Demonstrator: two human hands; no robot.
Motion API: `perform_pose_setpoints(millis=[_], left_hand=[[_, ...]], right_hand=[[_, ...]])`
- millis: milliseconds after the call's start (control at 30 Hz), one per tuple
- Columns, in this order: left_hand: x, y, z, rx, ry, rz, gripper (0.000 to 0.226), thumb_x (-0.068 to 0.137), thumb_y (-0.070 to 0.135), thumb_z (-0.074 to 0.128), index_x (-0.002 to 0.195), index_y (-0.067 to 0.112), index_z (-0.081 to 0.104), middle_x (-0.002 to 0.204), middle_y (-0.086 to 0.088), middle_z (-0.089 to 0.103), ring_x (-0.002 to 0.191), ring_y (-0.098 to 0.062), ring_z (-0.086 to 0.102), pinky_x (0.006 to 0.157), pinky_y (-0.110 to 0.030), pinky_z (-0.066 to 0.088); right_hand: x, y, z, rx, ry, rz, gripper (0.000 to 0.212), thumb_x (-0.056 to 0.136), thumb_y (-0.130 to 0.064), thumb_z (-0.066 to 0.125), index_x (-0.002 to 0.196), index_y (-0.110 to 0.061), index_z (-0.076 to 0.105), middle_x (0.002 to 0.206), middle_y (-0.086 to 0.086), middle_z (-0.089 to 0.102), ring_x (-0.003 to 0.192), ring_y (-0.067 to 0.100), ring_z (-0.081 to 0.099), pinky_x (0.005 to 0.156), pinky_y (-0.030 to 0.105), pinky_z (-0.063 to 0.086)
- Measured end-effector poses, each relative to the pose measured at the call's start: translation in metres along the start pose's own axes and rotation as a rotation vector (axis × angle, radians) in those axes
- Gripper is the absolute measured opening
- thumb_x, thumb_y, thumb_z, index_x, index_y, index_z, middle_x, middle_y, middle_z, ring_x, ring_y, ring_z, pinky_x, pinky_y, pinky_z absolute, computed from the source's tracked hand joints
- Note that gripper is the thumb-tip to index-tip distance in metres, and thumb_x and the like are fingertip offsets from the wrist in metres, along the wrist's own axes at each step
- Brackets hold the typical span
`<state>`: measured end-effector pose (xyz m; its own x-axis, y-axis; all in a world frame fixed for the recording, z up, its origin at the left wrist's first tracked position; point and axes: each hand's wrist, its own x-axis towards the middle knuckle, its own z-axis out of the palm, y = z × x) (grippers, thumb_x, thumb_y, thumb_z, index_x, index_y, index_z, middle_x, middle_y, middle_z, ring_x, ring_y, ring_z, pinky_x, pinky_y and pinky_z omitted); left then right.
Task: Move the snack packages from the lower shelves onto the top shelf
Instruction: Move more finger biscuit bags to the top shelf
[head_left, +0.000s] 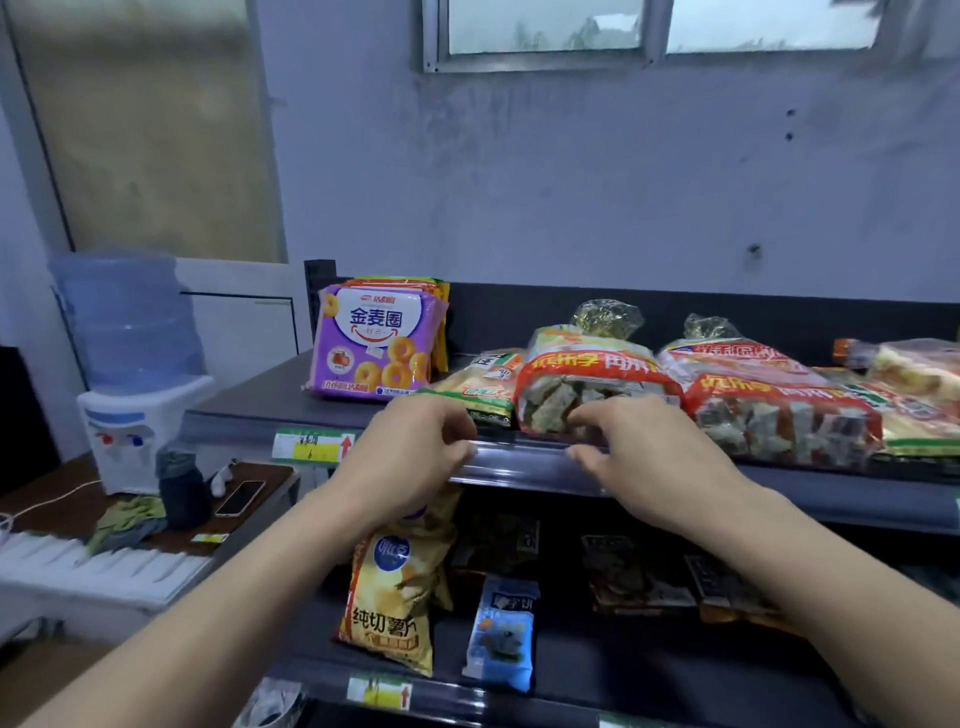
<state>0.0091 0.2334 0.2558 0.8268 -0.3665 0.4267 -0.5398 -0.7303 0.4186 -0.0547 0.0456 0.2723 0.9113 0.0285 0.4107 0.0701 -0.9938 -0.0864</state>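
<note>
The top shelf (249, 400) carries a purple ring-snack package (376, 345) standing at the left, a flat yellow-green package (480, 387), two red bags of cubed snacks (597, 387) (769, 405) and further bags at the right (919, 395). My left hand (415, 447) hovers at the shelf's front rail with loosely curled fingers and holds nothing. My right hand (639, 452) touches the front of the nearer red bag with curled fingertips, thumb by the rail. On the lower shelf stand a yellow chips bag (389, 613), a small blue package (501, 629) and dark packages (636, 577).
A water dispenser (137, 374) stands on a brown desk (260, 475) to the left, with a phone (240, 498) and a crumpled cloth (127, 517) beside it. Behind the shelf rises a grey wall with a window (545, 31). Price tags (311, 447) sit on the shelf rails.
</note>
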Motion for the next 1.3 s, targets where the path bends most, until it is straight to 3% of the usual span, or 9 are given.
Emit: perform_pose_setpoints(millis=[267, 400, 500, 667, 733, 833, 967, 1167, 1300], left_hand=[[0.022, 0.01, 0.018, -0.06, -0.035, 0.036, 0.013, 0.085, 0.024, 0.064, 0.095, 0.019, 0.071, 0.078, 0.011, 0.062, 0.079, -0.009, 0.061, 0.074, -0.03, 0.052], [0.02, 0.013, 0.014, -0.019, 0.0, 0.045, 0.011, 0.084, 0.021, 0.066, 0.091, 0.017, 0.073, 0.08, 0.004, 0.067, 0.077, -0.012, 0.061, 0.069, -0.025, 0.047], [0.018, 0.012, 0.01, -0.006, 0.013, 0.039, 0.012, 0.084, 0.02, 0.065, 0.092, 0.016, 0.073, 0.082, 0.004, 0.066, 0.076, -0.01, 0.059, 0.064, -0.023, 0.044], [0.006, 0.008, 0.014, 0.012, 0.032, -0.003, 0.012, 0.084, 0.021, 0.065, 0.091, 0.015, 0.073, 0.082, 0.004, 0.067, 0.079, -0.011, 0.061, 0.073, -0.027, 0.049], [-0.003, -0.001, 0.013, 0.03, 0.047, -0.046, 0.011, 0.084, 0.023, 0.065, 0.09, 0.017, 0.072, 0.078, 0.007, 0.065, 0.073, -0.007, 0.059, 0.07, -0.026, 0.049], [-0.016, -0.024, 0.008, 0.036, 0.071, -0.107, 0.008, 0.083, 0.025, 0.066, 0.088, 0.021, 0.071, 0.068, 0.016, 0.058, 0.067, 0.004, 0.054, 0.059, -0.016, 0.042], [-0.03, -0.07, -0.002, 0.056, 0.05, -0.184, 0.008, 0.083, 0.024, 0.066, 0.089, 0.021, 0.072, 0.067, 0.018, 0.057, 0.064, 0.006, 0.052, 0.058, -0.013, 0.037], [-0.052, -0.177, 0.0, 0.058, -0.068, -0.28, 0.01, 0.082, 0.023, 0.066, 0.089, 0.019, 0.073, 0.091, -0.001, 0.072, 0.087, -0.018, 0.064, 0.083, -0.031, 0.051], [-0.059, -0.26, 0.008, 0.038, -0.146, -0.312, 0.01, 0.082, 0.021, 0.065, 0.087, 0.016, 0.072, 0.094, -0.006, 0.073, 0.091, -0.023, 0.064, 0.079, -0.029, 0.048]], right_hand=[[-0.001, 0.024, 0.0, 0.015, -0.003, 0.077, 0.023, 0.088, -0.032, 0.057, 0.102, -0.016, 0.066, 0.099, 0.005, 0.069, 0.095, 0.027, 0.063, 0.079, 0.039, 0.052], [0.008, 0.034, -0.004, 0.052, 0.106, 0.083, 0.023, 0.085, -0.028, 0.062, 0.101, -0.014, 0.07, 0.096, 0.011, 0.071, 0.093, 0.03, 0.063, 0.08, 0.039, 0.052], [0.012, 0.037, 0.0, 0.075, 0.128, 0.055, 0.022, 0.084, -0.028, 0.063, 0.1, -0.014, 0.071, 0.093, 0.011, 0.072, 0.09, 0.03, 0.063, 0.08, 0.037, 0.053], [0.01, 0.03, 0.017, 0.08, 0.057, -0.06, 0.022, 0.085, -0.027, 0.061, 0.096, -0.011, 0.07, 0.092, 0.011, 0.071, 0.09, 0.03, 0.063, 0.078, 0.037, 0.052], [0.01, 0.021, 0.024, 0.091, 0.028, -0.114, 0.024, 0.085, -0.028, 0.061, 0.098, -0.01, 0.069, 0.093, 0.011, 0.071, 0.09, 0.03, 0.063, 0.079, 0.04, 0.053], [0.009, -0.002, 0.038, 0.137, -0.023, -0.165, 0.028, 0.086, -0.031, 0.061, 0.109, -0.016, 0.067, 0.1, 0.008, 0.071, 0.096, 0.029, 0.063, 0.083, 0.039, 0.052], [0.012, -0.051, 0.069, 0.139, -0.131, -0.217, 0.025, 0.088, -0.033, 0.058, 0.102, -0.015, 0.067, 0.094, 0.008, 0.07, 0.089, 0.03, 0.062, 0.076, 0.038, 0.053], [0.032, -0.144, 0.145, 0.111, -0.237, -0.19, 0.026, 0.088, -0.031, 0.055, 0.105, -0.014, 0.065, 0.102, 0.011, 0.068, 0.096, 0.034, 0.062, 0.079, 0.039, 0.053], [0.048, -0.209, 0.212, 0.115, -0.372, -0.094, 0.032, 0.089, -0.031, 0.055, 0.114, -0.012, 0.062, 0.109, 0.013, 0.066, 0.102, 0.035, 0.06, 0.081, 0.038, 0.052]])
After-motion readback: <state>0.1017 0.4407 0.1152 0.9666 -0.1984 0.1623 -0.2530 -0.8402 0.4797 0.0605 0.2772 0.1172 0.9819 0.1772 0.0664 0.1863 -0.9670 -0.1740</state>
